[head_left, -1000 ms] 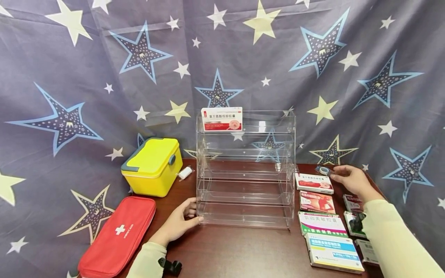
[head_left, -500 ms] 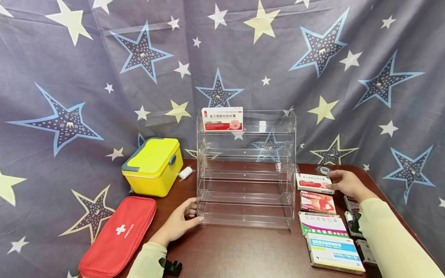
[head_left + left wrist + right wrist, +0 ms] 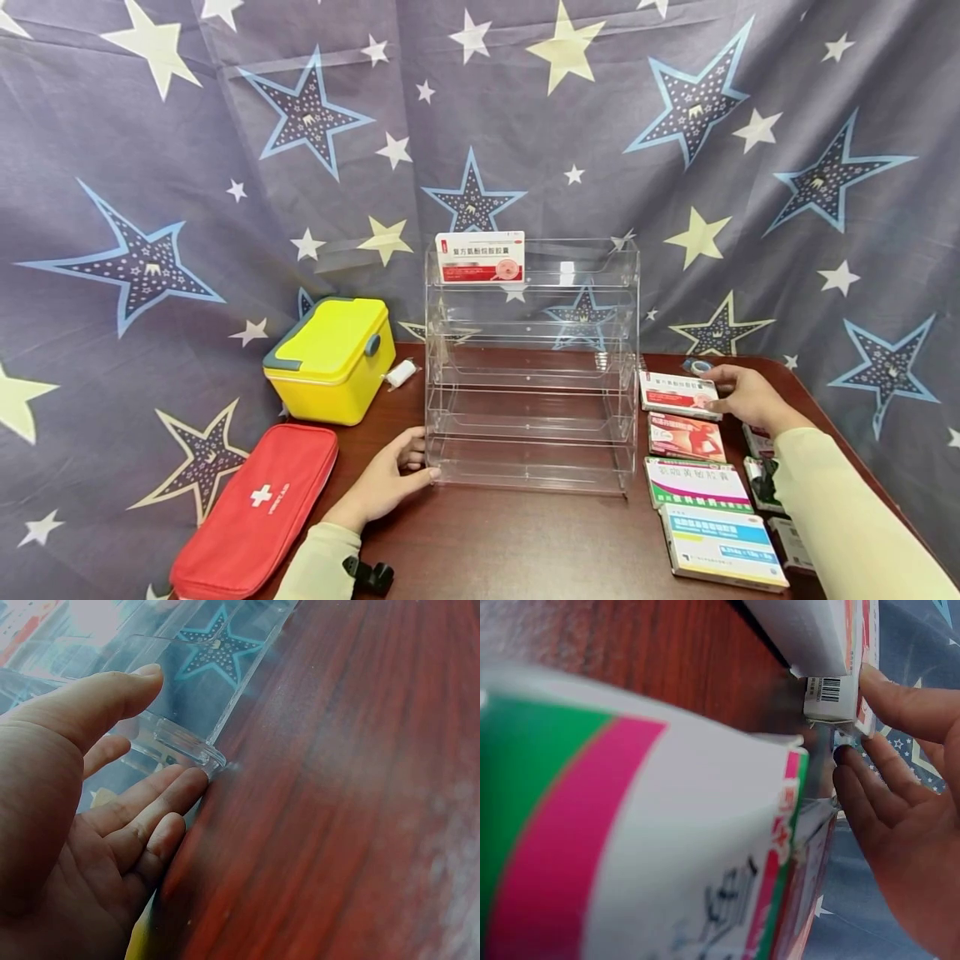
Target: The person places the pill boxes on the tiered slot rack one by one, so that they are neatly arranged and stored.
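The left hand [image 3: 386,483] steadies the clear acrylic rack [image 3: 529,367] at its lower left corner with relaxed fingers, while the right hand [image 3: 746,398], fingers barely curled, touches the red-and-white medicine box [image 3: 677,394] near the table's right edge, likely needing a firmer pinch before lifting.

Colours around my fingers
Clear rack [image 3: 528,392], yellow box [image 3: 330,358], red pouch [image 3: 255,508], white-and-red carton [image 3: 677,394], reddish-brown table [image 3: 510,542], star-patterned backdrop [image 3: 150,167].
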`<state>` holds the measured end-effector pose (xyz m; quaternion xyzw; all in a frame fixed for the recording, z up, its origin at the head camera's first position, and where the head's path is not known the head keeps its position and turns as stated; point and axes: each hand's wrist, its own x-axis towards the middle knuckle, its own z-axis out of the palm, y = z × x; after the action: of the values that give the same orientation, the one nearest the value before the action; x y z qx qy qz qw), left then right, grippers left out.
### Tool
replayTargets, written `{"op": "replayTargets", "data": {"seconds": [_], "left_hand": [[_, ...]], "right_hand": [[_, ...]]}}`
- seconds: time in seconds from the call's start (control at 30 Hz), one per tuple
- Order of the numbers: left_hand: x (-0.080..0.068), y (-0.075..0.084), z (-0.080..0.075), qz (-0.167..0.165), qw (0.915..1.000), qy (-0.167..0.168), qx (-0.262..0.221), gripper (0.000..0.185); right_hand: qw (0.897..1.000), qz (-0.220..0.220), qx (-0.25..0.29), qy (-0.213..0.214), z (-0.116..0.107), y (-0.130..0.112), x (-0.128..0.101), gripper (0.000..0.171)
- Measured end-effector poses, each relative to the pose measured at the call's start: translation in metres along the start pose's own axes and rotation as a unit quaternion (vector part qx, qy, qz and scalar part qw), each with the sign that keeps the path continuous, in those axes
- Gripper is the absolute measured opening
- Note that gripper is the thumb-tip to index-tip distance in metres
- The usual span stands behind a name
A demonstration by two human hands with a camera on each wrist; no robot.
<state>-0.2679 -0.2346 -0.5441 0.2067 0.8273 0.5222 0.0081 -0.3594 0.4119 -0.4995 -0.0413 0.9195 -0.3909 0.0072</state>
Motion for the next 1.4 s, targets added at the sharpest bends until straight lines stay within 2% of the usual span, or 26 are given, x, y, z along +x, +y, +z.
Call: {"op": "replayTargets", "data": {"seconds": [0.1, 0.33, 0.57, 0.8, 1.0, 1.4], "left_hand": [[0.0, 0.001, 0.0, -0.001, 1.0, 0.0, 0.0, 0.06], [0.0, 0.003, -0.001, -0.009, 1.0, 0.0, 0.005, 0.061], [-0.001, 0.001, 0.0, -0.013, 0.9999, 0.0, 0.01, 0.061], [-0.001, 0.001, 0.0, -0.015, 0.9999, -0.002, 0.006, 0.061], [-0.002, 0.003, 0.0, -0.02, 0.9998, 0.002, 0.006, 0.062], [-0.001, 0.002, -0.001, -0.016, 0.9998, 0.002, 0.008, 0.062]], "right_hand": [[1.0, 0.004, -0.003, 0.004, -0.001, 0.0, 0.001, 0.061], [0.999, -0.005, -0.05, -0.001, -0.006, -0.006, 0.002, 0.072], [0.999, -0.012, -0.042, 0.006, -0.006, -0.004, 0.001, 0.068], [0.998, -0.028, -0.035, 0.035, -0.005, -0.002, -0.004, 0.06], [0.999, -0.025, -0.006, 0.047, -0.005, -0.003, -0.007, 0.047], [0.995, -0.034, 0.072, 0.057, -0.008, -0.003, -0.01, 0.036]]}}
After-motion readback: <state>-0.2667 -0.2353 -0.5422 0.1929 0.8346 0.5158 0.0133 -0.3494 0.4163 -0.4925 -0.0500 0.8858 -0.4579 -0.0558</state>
